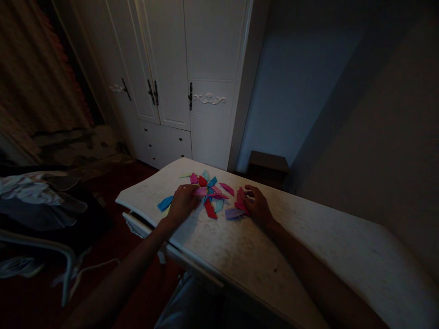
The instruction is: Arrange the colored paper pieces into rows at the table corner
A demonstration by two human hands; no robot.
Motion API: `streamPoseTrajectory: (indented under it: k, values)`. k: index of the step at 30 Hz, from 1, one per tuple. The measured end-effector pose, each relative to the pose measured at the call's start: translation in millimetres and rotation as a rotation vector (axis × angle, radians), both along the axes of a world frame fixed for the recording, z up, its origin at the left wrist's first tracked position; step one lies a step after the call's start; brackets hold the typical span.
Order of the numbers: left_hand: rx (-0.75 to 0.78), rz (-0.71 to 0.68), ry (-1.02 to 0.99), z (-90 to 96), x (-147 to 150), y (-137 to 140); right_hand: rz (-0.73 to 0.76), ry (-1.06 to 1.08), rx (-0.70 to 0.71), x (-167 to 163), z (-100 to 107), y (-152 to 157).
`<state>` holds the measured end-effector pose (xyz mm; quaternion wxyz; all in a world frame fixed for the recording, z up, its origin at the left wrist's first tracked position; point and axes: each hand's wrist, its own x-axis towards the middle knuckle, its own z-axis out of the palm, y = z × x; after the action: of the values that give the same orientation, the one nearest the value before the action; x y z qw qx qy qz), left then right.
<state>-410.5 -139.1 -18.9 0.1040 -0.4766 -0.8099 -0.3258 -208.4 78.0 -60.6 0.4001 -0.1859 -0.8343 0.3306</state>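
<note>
Folded pieces of coloured paper lie in a loose pile on the white tabletop. My left hand is closed at the pile's left, its fingertips pinching a pink paper piece. To the right, my right hand has its fingers curled against a magenta paper piece, with a lilac piece just beneath it. Between the hands are a red piece and a pale teal piece. A blue piece sits left of my left hand. The dim light hides the finger details.
A drawer stands partly open at the table's near left edge. Behind the table rises a white wardrobe, with a low brown cabinet to its right. A chair frame and piled cloth are at the left.
</note>
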Motion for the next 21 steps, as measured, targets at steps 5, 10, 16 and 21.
streamPoseTrajectory:
  k: [5,10,16,21]
  values:
    - [0.111,-0.003,-0.187,4.5,-2.0,-1.4,0.058,-0.002,-0.038,0.1,1.3,-1.5]
    - [0.221,-0.067,-0.262,16.9,-1.2,5.6,0.064,0.015,-0.039,-1.0,-1.0,0.0]
    - [0.054,-0.306,-0.100,25.2,-4.0,45.9,0.029,0.018,-0.011,-1.0,0.4,-0.3]
    - [-0.187,-0.420,0.006,22.7,-5.3,74.5,0.019,0.001,-0.032,-0.3,4.3,-2.0]
